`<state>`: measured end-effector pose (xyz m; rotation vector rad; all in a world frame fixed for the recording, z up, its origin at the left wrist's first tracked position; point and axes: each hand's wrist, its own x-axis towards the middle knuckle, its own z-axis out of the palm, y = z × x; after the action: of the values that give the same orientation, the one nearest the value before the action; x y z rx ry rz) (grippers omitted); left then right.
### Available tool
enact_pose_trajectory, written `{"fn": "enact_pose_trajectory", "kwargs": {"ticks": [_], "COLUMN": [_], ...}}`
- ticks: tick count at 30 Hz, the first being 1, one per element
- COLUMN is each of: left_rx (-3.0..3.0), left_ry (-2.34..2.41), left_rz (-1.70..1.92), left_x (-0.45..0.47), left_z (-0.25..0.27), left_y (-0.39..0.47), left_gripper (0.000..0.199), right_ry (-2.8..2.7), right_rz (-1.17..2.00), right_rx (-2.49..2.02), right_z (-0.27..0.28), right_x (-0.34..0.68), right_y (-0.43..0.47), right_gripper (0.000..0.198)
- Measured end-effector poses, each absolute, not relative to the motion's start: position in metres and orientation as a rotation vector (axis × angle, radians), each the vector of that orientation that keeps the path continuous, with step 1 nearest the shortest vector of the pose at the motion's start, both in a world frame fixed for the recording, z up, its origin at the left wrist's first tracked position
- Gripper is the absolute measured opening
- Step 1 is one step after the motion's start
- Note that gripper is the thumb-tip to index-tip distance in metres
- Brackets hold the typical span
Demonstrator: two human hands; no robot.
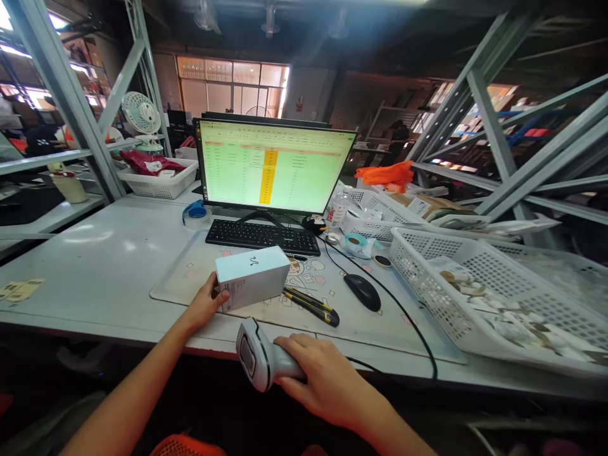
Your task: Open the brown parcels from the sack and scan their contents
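Box [256, 278] stands on the desk mat [178, 288], ahead of the scanner [254, 358] wrapped in your right hand [323, 373], long axis running left to right; your left hand [208, 303] is nearer, thumb and fingers curled round its left end

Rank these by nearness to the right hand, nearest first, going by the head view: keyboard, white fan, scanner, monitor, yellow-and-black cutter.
1. Scanner: held in the right hand.
2. Yellow-and-black cutter: lying just ahead.
3. Keyboard: farther ahead, slightly left.
4. Monitor: standing behind the keyboard.
5. White fan: far off, back left.
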<state>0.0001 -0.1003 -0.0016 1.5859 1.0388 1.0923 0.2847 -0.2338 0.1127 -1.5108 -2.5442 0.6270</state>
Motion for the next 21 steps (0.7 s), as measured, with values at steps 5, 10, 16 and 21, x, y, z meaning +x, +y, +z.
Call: {"fn": "enact_pose_trajectory", "kwargs": {"ticks": [5,10,16,21], "left_rx": [1.58,1.58,1.577,1.578], "left_ry": [1.019,1.059,1.069,1.09], "left_rz": [1.108,1.088,1.09,1.087], "left_x": [-0.001,-0.001,-0.001,-0.001], "left_z": [-0.007,-0.01,-0.015,-0.015], "left_y": [-0.099,-0.098,-0.096,-0.097], "left_gripper": [0.08,0.076,0.071,0.072], "right_ry": [-2.254,-1.952,-1.816,-1.841], "right_rz": [0.566,0.281,0.077,-0.031], "right_rx": [-1.552,-1.853,-2.214,-2.323], "right_z": [0.109,0.084,0.044,0.033], "right_x": [0.326,0.389,0.42,0.406], "right_y": [-0.214,-0.172,-0.132,-0.124], "right_gripper": [0.042,0.048,0.059,0.058]}}
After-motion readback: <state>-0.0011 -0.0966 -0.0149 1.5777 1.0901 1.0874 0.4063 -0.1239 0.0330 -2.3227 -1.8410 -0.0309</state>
